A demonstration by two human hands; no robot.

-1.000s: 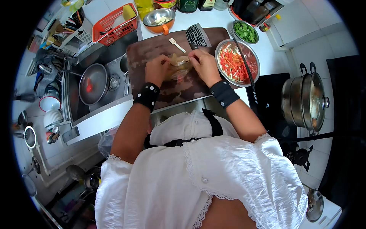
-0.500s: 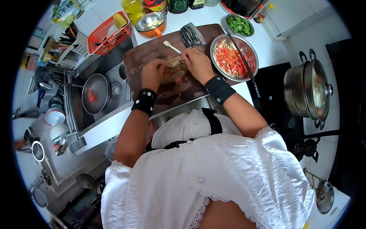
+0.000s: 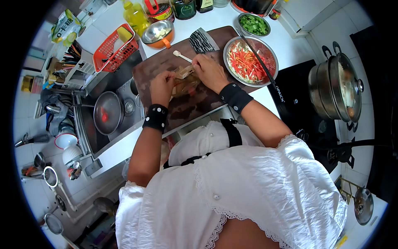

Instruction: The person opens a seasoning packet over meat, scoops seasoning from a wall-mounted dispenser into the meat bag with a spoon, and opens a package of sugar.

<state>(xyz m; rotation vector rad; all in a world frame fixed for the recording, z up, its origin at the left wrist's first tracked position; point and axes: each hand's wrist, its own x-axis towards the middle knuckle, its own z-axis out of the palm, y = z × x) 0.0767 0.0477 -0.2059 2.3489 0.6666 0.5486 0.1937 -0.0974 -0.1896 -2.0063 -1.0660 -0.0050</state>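
Both hands are pinching the top of a crumpled, see-through brownish plastic bag (image 3: 185, 85) above the dark brown cutting board (image 3: 145, 74). My left hand (image 3: 162, 86) grips its left side with closed fingers. On the right, my right hand (image 3: 210, 73) pinches the upper edge. What the bag contains is hard to make out. Just beyond the right fingers lies a small white spoon (image 3: 181, 55). A knife with a black-and-white patterned blade (image 3: 203, 40) rests at the board's far edge.
Right of the board, a steel colander (image 3: 272, 58) holds shredded red and pale vegetables, with dark chopsticks (image 3: 259, 59) across it. Chopped greens fill a bowl (image 3: 253, 25) behind. A pan (image 3: 108, 113) sits in the left sink; a steamer pot (image 3: 321, 91) stands far right.
The view has shifted slightly. Both hands still grip the bag, whose top looks a little more raised and spread between the fingers.
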